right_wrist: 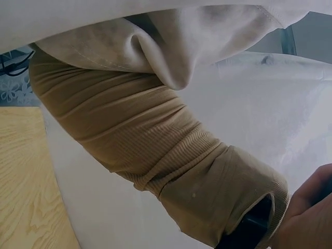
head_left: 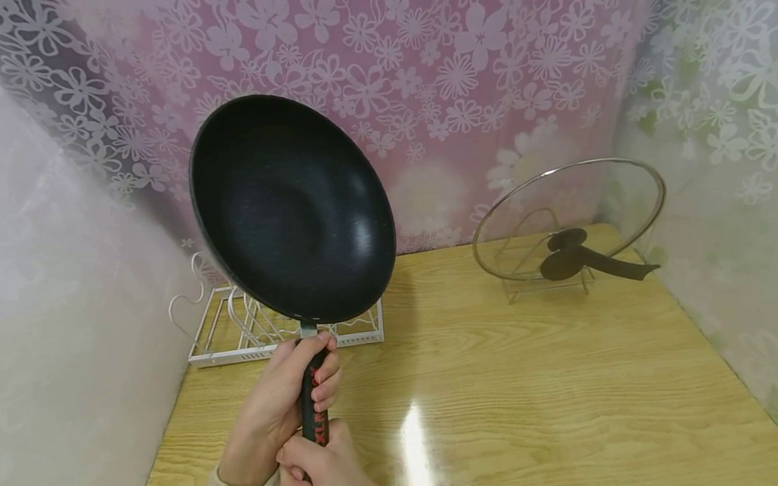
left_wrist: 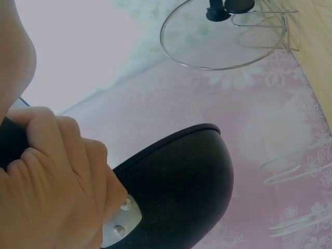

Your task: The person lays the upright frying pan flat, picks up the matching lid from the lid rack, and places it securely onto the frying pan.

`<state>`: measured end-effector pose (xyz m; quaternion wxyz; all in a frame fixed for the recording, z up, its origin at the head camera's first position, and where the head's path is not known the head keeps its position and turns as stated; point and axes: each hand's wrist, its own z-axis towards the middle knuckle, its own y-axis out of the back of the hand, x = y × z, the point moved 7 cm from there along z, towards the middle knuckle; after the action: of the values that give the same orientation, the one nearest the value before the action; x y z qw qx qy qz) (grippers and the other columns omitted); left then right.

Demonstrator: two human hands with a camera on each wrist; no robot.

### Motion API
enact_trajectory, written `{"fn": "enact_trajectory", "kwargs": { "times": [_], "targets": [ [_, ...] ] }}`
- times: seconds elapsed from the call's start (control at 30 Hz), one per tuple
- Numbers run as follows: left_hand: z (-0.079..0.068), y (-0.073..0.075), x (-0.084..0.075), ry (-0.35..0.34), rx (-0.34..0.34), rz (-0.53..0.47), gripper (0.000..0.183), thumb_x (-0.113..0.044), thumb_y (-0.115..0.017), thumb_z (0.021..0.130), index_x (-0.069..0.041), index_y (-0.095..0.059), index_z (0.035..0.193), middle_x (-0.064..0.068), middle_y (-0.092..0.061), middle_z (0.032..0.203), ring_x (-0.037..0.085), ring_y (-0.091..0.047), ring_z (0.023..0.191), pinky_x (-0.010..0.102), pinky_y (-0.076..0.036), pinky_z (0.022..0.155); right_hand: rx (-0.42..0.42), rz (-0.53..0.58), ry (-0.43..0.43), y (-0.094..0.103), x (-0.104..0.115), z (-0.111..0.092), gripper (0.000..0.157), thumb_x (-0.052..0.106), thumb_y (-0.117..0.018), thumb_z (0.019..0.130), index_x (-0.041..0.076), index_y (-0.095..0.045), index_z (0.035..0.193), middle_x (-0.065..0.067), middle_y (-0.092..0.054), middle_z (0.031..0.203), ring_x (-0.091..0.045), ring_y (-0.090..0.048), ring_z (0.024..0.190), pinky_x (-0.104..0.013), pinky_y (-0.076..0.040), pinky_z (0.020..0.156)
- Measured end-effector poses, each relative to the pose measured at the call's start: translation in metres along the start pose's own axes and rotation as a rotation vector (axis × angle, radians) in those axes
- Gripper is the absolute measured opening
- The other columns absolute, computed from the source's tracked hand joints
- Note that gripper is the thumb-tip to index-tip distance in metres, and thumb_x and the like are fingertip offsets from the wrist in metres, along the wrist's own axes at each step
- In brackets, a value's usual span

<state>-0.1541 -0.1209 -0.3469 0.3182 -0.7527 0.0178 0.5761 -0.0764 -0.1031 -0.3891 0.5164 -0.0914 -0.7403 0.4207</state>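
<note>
A black wok [head_left: 292, 212] is held up over the table, its dark inside facing me and its handle [head_left: 314, 414] pointing down toward me. High on that handle, just below the metal joint, my left hand [head_left: 285, 401] grips with curled fingers. Lower down, my right hand [head_left: 330, 469] wraps round the handle's end. The left wrist view shows the wok's outside [left_wrist: 181, 187] and a riveted metal bracket [left_wrist: 123, 223] beside the left hand's knuckles. A tan sleeve [right_wrist: 155, 140] fills much of the right wrist view, hiding the right hand's grip there.
Behind and below the wok stands a white wire rack [head_left: 234, 354] on the wooden table [head_left: 507, 385]. At the back right, a glass lid [head_left: 659, 186] with a black knob leans in a wire stand [head_left: 510, 291]. Flowered curtains [head_left: 417, 68] enclose the table's back and sides.
</note>
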Motion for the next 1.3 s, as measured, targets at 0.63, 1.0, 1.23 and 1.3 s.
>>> {"fn": "enact_trajectory", "kwargs": {
  "times": [0.63,1.0,1.23,1.3],
  "targets": [
    [0.001,0.003,0.003,0.042,-0.047,0.001,0.019,-0.019,-0.042,0.107,-0.004,-0.047,0.096,-0.003,-0.046,0.063,0.006,-0.049,0.047,0.018,-0.044,0.044,-0.059,-0.034,0.03,0.003,0.003,-0.002,0.035,0.002,-0.052,0.086,0.003,-0.034,0.056,0.006,-0.036,0.042,-0.006,-0.034,0.032,-0.017,-0.031,0.034],
    [0.005,-0.004,0.003,0.051,0.027,-0.161,0.021,-0.017,-0.04,0.107,-0.007,-0.048,0.09,-0.006,-0.041,0.059,0.002,-0.043,0.043,0.013,-0.037,0.039,-0.029,-0.016,0.043,0.003,0.004,-0.002,0.039,0.001,-0.052,0.09,-0.014,-0.025,0.066,0.006,-0.039,0.043,-0.006,-0.039,0.033,-0.017,-0.035,0.036],
    [0.007,-0.009,0.003,0.023,0.13,-0.275,0.026,-0.013,-0.036,0.108,-0.009,-0.048,0.085,-0.008,-0.04,0.059,-0.001,-0.04,0.042,0.012,-0.037,0.039,-0.015,-0.009,0.059,0.001,0.007,-0.003,0.044,0.003,-0.054,0.091,-0.021,-0.023,0.07,0.007,-0.041,0.044,-0.004,-0.042,0.034,-0.016,-0.037,0.037],
    [0.008,-0.01,0.003,0.022,0.155,-0.299,0.027,-0.012,-0.033,0.108,-0.01,-0.048,0.085,-0.008,-0.04,0.059,-0.001,-0.038,0.042,0.011,-0.037,0.039,-0.007,-0.009,0.067,0.0,0.008,-0.003,0.045,0.003,-0.054,0.092,-0.021,-0.022,0.07,0.007,-0.042,0.044,-0.004,-0.043,0.034,-0.015,-0.037,0.037]
  ]
}}
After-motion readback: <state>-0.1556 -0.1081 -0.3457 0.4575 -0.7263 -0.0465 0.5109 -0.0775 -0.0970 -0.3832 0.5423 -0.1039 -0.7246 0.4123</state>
